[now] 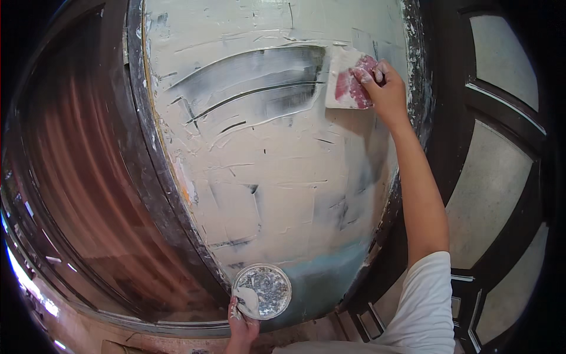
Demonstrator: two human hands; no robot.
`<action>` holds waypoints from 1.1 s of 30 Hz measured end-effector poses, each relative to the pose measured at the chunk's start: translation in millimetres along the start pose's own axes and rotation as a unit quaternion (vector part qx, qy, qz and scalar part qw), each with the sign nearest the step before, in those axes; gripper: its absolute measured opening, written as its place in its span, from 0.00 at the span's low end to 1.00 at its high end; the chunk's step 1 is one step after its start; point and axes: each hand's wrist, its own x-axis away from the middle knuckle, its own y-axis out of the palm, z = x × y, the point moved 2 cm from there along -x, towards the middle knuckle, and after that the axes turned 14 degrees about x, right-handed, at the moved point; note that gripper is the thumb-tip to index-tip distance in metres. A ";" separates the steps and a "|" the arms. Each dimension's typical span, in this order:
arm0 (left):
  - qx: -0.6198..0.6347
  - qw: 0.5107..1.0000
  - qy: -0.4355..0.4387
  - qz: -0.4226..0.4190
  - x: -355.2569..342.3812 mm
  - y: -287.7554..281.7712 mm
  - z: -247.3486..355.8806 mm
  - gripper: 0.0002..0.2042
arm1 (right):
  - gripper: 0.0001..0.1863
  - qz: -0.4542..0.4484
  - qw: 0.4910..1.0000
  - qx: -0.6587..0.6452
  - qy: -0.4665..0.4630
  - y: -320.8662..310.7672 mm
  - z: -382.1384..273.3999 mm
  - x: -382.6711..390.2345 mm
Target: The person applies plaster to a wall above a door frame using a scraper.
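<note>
My right hand [389, 94] grips a flat putty spreader [339, 74], red beneath its white smears. Its blade lies against the upper right of a wall panel [271, 159] coated in pale putty. Left of the blade a thin grey streak [265, 74] curves across the panel, with dark ridge lines in it. Low down, my left hand [242, 325] holds a round shallow pan [288, 286] by its near left edge. Grey and white smears cover the pan's inside, and a lump of white putty [247, 301] sits at its left side.
A dark wooden frame [171, 200] with a reddish-brown panel [88, 177] borders the wall on the left. Right of it stand dark frames with pale panes [489, 183]. A bluish-green band [330, 265] shows at the panel's bottom, above the floor.
</note>
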 end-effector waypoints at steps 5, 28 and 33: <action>0.006 1.000 -0.010 0.002 -2.9 1.2 -4.6 0.16 | 0.12 -0.112 0.962 -0.242 -0.063 46.0 -116.2 16.8; -0.070 0.996 -0.054 0.024 -16.2 -0.9 -47.0 0.15 | 0.19 -0.075 0.992 0.092 -0.036 -3.9 47.0 -24.2; -0.069 0.996 -0.041 0.029 -12.3 -7.5 -56.8 0.15 | 0.18 -0.055 0.990 0.131 0.017 -39.9 98.5 -28.7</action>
